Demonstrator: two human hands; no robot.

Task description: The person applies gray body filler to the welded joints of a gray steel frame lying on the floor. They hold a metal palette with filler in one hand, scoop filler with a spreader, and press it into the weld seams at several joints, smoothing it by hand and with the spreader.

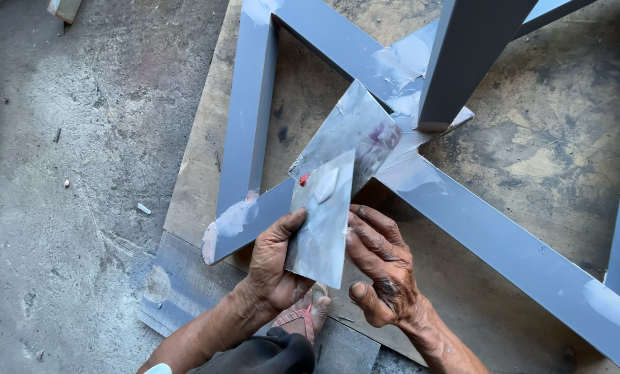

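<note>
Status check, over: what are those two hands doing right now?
Left hand and right hand pinch one flat metal scraper blade. Second blade lies against it, over grey metal frame. Nothing between, over.

Frame: grey-painted metal frame (462,215) of crossed bars with pale filler patches, lying just beyond the grip.
Board: stained brown board (532,138) beneath the frame.
Floor: rough grey concrete floor (81,173), left of the grip.
Sandal: red-strapped sandal (299,322) on a foot, just below the grip.
</note>
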